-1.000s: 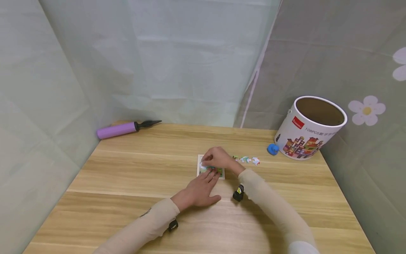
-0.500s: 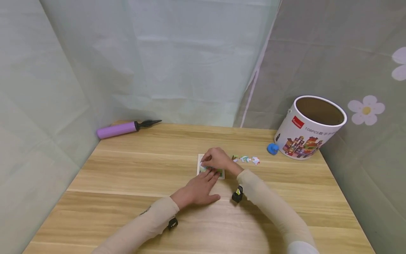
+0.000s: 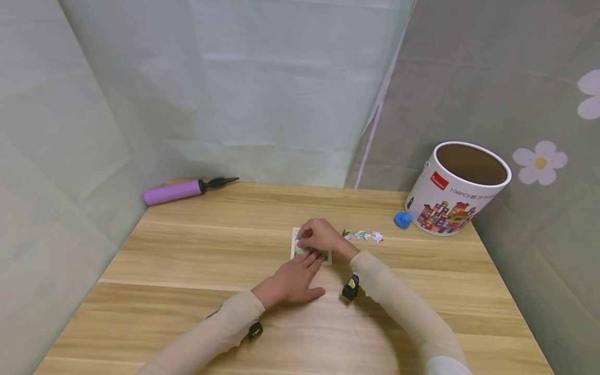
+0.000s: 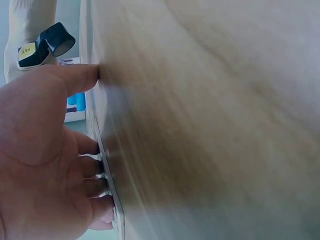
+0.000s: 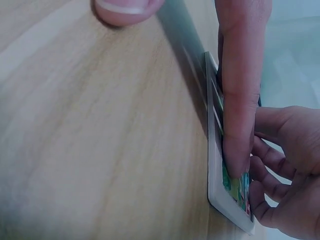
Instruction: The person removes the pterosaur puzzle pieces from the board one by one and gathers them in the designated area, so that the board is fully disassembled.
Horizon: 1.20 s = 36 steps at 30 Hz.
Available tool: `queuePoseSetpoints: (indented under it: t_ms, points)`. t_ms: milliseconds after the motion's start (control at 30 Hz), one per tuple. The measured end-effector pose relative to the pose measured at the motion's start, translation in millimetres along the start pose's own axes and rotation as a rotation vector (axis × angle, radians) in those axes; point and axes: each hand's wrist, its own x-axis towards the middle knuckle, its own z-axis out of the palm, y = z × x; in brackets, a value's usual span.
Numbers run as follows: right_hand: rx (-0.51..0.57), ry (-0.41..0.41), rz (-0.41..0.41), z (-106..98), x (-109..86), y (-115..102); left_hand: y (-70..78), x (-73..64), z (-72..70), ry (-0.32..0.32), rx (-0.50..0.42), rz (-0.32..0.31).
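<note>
A small jigsaw puzzle in a pale tray [image 3: 293,252] lies mid-table, mostly covered by both hands. My left hand [image 3: 292,281] lies palm down, its straight fingers pressing on the puzzle's near part and its thumb spread on the table. Over the far left part, my right hand [image 3: 321,234] bends its fingers down and pinches a whitish puzzle piece [image 3: 298,242] at the picture's surface. In the right wrist view the curled right fingertips [image 5: 257,192] touch the puzzle beside a left finger [image 5: 240,100]. Most of the pinched piece is hidden.
Three loose jigsaw pieces [image 3: 362,235] lie in a row right of the tray. A blue toy duck [image 3: 402,220] sits by a large white printed bucket [image 3: 457,192] at the back right. A purple hand pump [image 3: 173,192] lies at the back left. Cloth walls [image 3: 281,104] enclose the table.
Both hands stay almost in place. The right fingers shift very slightly at the tray's far left part; the loose pieces have not moved.
</note>
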Motion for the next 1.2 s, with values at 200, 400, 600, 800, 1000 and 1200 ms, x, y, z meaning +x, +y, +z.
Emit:
queuePoseSetpoints:
  t_ms: [200,400,600,800,1000,1200]
  points:
    - [0.027,0.001,0.018,-0.2,-0.9,-2.2,0.5,-0.4,-0.5,0.008,-0.005,0.0]
    - [0.023,0.0,0.025,-1.1,-2.1,-2.1,2.4,-1.7,-1.6,0.0,-0.018,-0.008]
    - [0.015,-0.003,0.007,-4.1,-4.6,-2.4,2.8,-1.9,-1.3,-0.011,-0.015,-0.018]
    - [0.031,-0.008,-0.006,-5.8,-6.5,-3.0,2.1,-1.1,-0.5,-0.008,0.004,-0.017]
    - [0.069,-0.004,0.012,-7.4,-8.7,-4.0,1.2,-0.3,0.4,-0.016,-0.015,-0.019]
    - [0.092,0.03,0.014,-10.5,-10.1,-4.0,1.2,0.5,0.5,0.002,-0.007,-0.012]
